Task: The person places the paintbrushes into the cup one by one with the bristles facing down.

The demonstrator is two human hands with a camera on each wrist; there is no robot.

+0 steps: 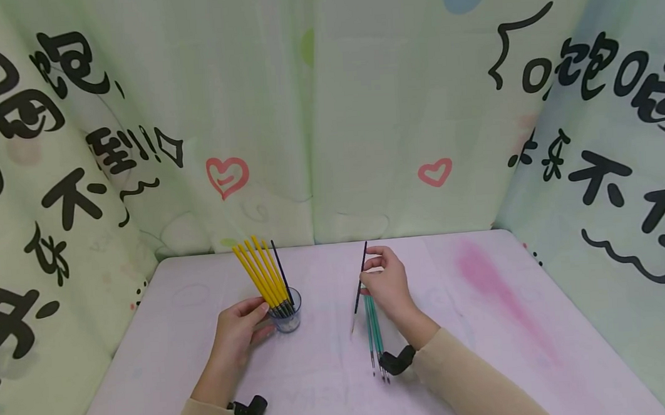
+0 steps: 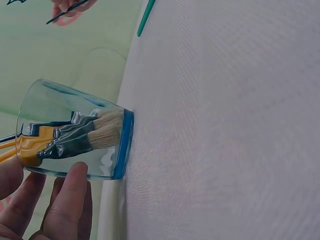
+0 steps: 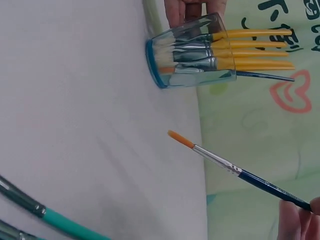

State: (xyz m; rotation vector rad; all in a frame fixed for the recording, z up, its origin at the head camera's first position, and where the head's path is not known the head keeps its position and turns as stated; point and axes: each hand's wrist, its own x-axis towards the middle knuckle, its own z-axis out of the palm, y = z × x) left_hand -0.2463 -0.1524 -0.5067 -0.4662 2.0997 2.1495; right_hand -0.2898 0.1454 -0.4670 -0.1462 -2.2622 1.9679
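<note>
A clear glass cup [image 1: 286, 310] stands on the pale pink table [image 1: 485, 325], with several yellow-handled brushes [image 1: 259, 271] and one dark blue brush bristle-down in it. My left hand [image 1: 238, 328] grips the cup [image 2: 75, 132] from the near left side. My right hand [image 1: 386, 280] pinches a thin dark blue brush [image 1: 361, 281] near its top, orange tip [image 3: 180, 138] pointing down just above the table. The cup [image 3: 192, 52] lies to its left, a hand's width away. Several teal-handled brushes [image 1: 375, 330] lie on the table under my right wrist.
Printed green cloth walls [image 1: 316, 108] close in the table at the back and both sides. A pink stain [image 1: 494, 287] marks the right part of the tabletop. Black wrist camera mounts [image 1: 251, 409] sit at both wrists.
</note>
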